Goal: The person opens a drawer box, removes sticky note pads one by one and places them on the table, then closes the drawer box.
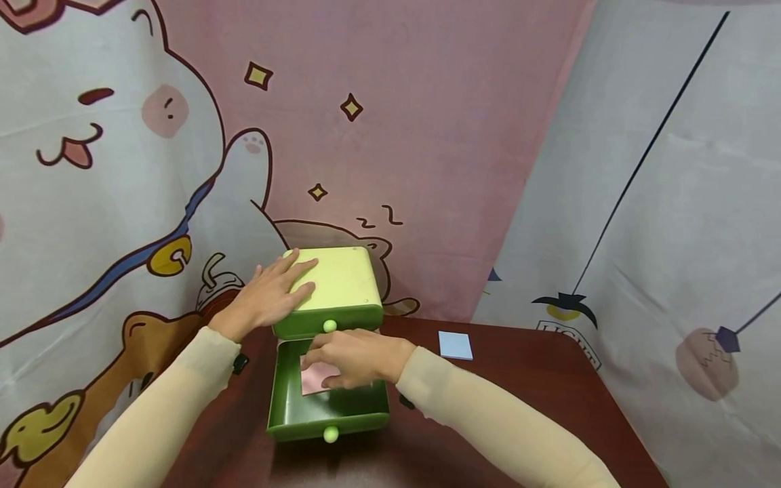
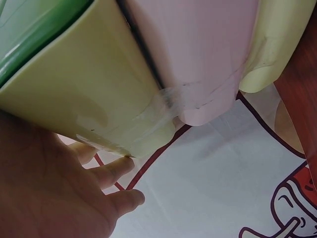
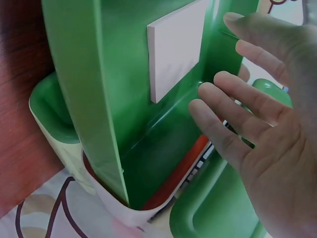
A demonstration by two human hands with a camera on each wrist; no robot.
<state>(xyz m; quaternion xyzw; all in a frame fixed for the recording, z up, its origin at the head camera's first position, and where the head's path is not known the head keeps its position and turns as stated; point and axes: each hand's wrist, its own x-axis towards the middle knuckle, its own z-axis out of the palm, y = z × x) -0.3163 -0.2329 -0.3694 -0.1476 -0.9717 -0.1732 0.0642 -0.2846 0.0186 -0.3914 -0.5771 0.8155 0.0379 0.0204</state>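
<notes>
And there was the right hand (image 1: 356, 354), poised above the open drawer (image 1: 360, 425), fingers parted and slightly bent, with nothing in them! Below it sat the pink pad (image 1: 312, 379), flat on the drawer's floor toward its left side, partly hidden from the head view by that hand. The right wrist view showed a gap between fingertips and paper, so no contact there.

Over on the other side, the left hand (image 1: 268, 298) lay on the pale top of the box (image 1: 342, 278), its fingers spread wide, gripping nothing; a useful brace, by the look of it.

Now, the pink pad itself: a neat square block with a visible thickness, likely light, stiff as a stack, though single sheets would bend and crease. Dry paper should give decent grip, but the glossy drawer looked slick, so a sideways nudge could have sent it sliding. The best hold? Opposite edges, thumb on one and fingers on the other, pinching the full depth; catching only the top sheet risked peeling it away. The drawer walls left fair room around it. And off to the right, the blue pad (image 1: 455, 345) lay untouched on the counter (image 1: 518, 393).
</notes>
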